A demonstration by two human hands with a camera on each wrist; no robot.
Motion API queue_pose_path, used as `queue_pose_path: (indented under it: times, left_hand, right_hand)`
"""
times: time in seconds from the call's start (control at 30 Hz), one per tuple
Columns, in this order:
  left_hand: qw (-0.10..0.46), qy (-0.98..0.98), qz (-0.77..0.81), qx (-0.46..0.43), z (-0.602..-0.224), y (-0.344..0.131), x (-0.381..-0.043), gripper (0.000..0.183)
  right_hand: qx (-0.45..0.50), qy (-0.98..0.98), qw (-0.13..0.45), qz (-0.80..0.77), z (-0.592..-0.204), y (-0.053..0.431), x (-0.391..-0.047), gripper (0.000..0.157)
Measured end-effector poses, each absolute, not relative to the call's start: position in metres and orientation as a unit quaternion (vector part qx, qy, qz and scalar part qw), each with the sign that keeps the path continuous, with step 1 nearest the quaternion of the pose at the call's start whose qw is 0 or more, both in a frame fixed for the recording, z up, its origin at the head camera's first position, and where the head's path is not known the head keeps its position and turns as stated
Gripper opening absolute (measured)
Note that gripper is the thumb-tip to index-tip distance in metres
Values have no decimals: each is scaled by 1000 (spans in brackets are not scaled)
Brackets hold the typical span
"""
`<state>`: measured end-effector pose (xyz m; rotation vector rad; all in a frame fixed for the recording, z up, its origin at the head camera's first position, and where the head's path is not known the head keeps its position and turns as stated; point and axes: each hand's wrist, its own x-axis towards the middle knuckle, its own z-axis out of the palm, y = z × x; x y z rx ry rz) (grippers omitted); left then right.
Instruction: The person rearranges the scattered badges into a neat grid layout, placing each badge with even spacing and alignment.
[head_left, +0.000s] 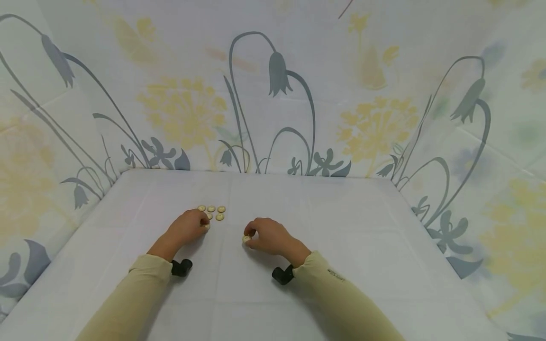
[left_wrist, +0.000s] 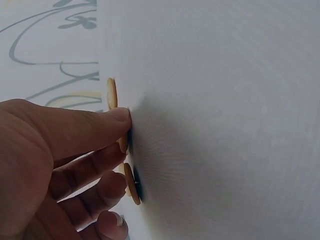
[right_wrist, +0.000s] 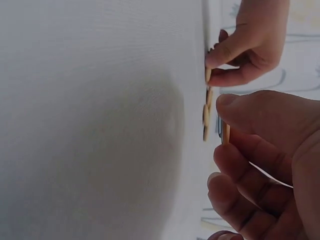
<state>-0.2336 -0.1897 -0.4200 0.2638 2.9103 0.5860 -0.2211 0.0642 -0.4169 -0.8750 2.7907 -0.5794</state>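
Several small round pale-wood discs (head_left: 221,209) lie in close rows on the table, left of centre in the head view. My left hand (head_left: 185,229) is at the near side of these rows and pinches one disc (left_wrist: 122,144) by its edge, between thumb and fingers. That hand partly covers the neighbouring discs. To the right and nearer to me, my right hand (head_left: 273,237) pinches another disc (head_left: 246,239) between thumb and fingers. In the right wrist view this disc (right_wrist: 226,134) is held on edge, apart from the table. Markings on the discs are too small to read.
A white cloth (head_left: 362,227) with faint creases covers the table. Behind it and at both sides hang pale curtains (head_left: 281,128) with grey and yellow flower prints. Dark wrist-worn devices (head_left: 283,274) sit at both sleeve cuffs.
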Motion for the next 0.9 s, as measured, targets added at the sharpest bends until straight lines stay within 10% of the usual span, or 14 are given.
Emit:
queue_pose_path:
  times: [0.9]
  left_hand:
    - [68,973,203,84,-422,-191,-233,16]
  right_hand:
    - [-242,946,76,-203,-420,5,-241,24]
